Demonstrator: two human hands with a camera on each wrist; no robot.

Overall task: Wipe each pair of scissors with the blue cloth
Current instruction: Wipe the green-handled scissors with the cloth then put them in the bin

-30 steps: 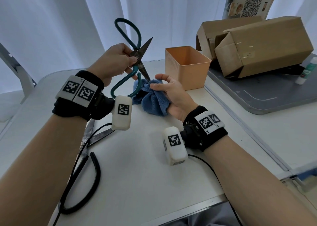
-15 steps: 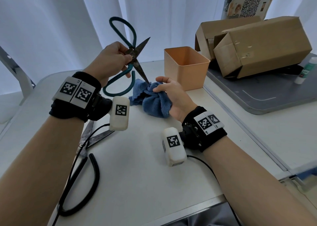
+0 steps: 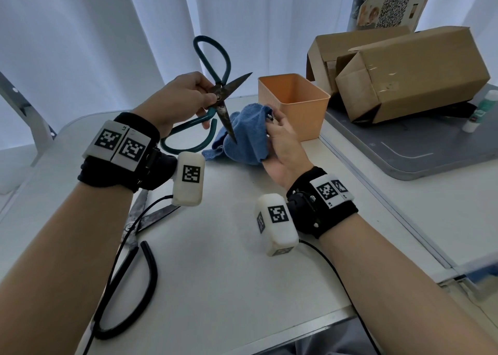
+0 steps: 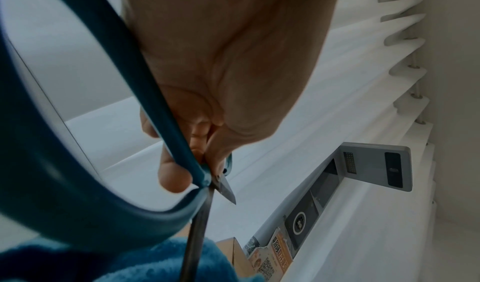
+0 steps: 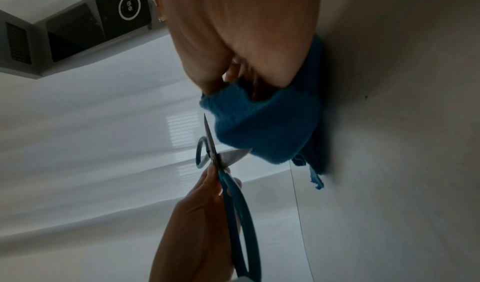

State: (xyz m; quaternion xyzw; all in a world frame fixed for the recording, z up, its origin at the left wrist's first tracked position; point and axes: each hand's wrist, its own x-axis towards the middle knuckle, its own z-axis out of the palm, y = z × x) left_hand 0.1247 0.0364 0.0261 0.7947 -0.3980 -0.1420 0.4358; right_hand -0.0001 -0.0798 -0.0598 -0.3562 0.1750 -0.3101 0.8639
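Black-handled scissors (image 3: 129, 249) wait unwiped, lower left on the tabletop (image 3: 229, 287). At centre, the left hand (image 3: 175, 98) pinches the open green-handled scissors (image 3: 215, 96) at the pivot; the right hand (image 3: 283, 144) clutches the blue cloth (image 3: 248, 136) against the lower blade. Best stroke tipward, fingers behind the edge. Beyond, the orange bin (image 3: 293, 104) crowds the right.

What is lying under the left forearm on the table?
A second pair of scissors with black handles lies on the white table, blades open. The left arm and a black cable cover part of it, so its pivot is hard to make out.
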